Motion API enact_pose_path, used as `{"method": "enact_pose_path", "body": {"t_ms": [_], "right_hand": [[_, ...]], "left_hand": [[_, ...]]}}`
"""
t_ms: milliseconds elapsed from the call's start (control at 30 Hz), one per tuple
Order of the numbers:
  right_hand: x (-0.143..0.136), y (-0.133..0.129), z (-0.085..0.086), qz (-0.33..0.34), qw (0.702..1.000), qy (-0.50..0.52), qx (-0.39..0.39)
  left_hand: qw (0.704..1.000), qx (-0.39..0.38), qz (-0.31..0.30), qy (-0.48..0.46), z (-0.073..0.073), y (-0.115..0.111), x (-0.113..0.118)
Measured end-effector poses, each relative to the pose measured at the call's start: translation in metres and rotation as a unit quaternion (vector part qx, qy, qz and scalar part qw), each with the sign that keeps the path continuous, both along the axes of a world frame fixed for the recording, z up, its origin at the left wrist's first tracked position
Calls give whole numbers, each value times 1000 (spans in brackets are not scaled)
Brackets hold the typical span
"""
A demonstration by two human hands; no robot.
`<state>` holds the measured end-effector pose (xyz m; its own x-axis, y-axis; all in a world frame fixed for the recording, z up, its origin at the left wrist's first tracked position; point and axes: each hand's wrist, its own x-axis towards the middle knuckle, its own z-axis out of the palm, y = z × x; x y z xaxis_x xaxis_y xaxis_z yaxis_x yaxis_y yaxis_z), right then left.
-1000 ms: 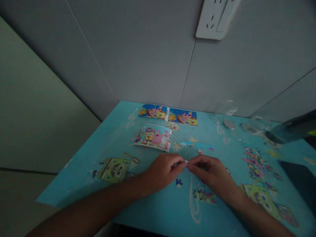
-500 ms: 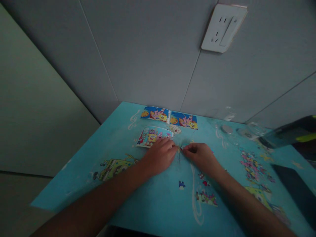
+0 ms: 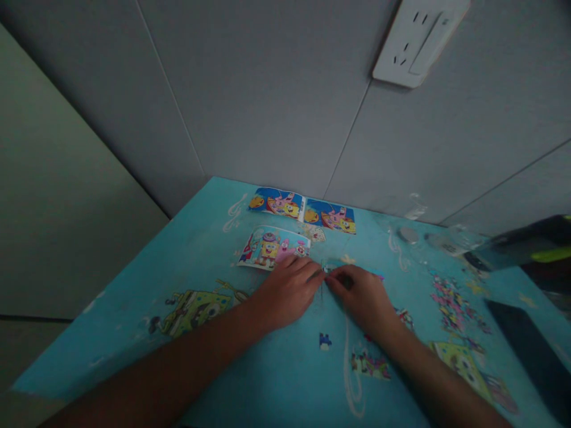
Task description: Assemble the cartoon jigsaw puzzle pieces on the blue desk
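My left hand [image 3: 292,290] and my right hand [image 3: 362,297] meet fingertip to fingertip over the blue table mat. Thumb and forefinger of each are pinched at a tiny jigsaw piece [image 3: 326,269], mostly covered by the fingers. Just behind my left hand lies a picture card [image 3: 268,246] with cartoon figures. A single blue and white jigsaw piece [image 3: 325,342] rests nearer to me. To its right is a small joined patch of jigsaw pieces [image 3: 371,365]. Other pieces [image 3: 404,318] show partly past my right forearm.
Two blue cartoon cards [image 3: 330,216] lie by the wall. At right are a heap of loose jigsaw pieces [image 3: 457,302], a dark flat slab [image 3: 529,351], a round silvery lid [image 3: 408,235] and a dark bottle-like object [image 3: 517,244]. A wall socket [image 3: 419,44] is above.
The view has shifted slightly, so the table sits a little differently in frame. Both hands stay together at the same spot, with the right hand's fingers slightly turned.
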<state>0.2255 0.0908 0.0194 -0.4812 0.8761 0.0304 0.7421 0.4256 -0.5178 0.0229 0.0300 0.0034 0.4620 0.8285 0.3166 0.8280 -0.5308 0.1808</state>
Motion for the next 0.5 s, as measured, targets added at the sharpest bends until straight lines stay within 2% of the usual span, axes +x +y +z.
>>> {"method": "enact_pose_path", "body": {"t_ms": [167,333,500], "right_hand": [[4,-14,-10,69,994,3,89],[3,-21,-12,73,986,-51,141],[4,-21,-8,79,981,-80,157]], "left_hand": [[1000,-13,-4,5,1,0,1],[1000,-15,-1,3,2,0,2],[1000,-6,-1,-1,1,0,2]]}}
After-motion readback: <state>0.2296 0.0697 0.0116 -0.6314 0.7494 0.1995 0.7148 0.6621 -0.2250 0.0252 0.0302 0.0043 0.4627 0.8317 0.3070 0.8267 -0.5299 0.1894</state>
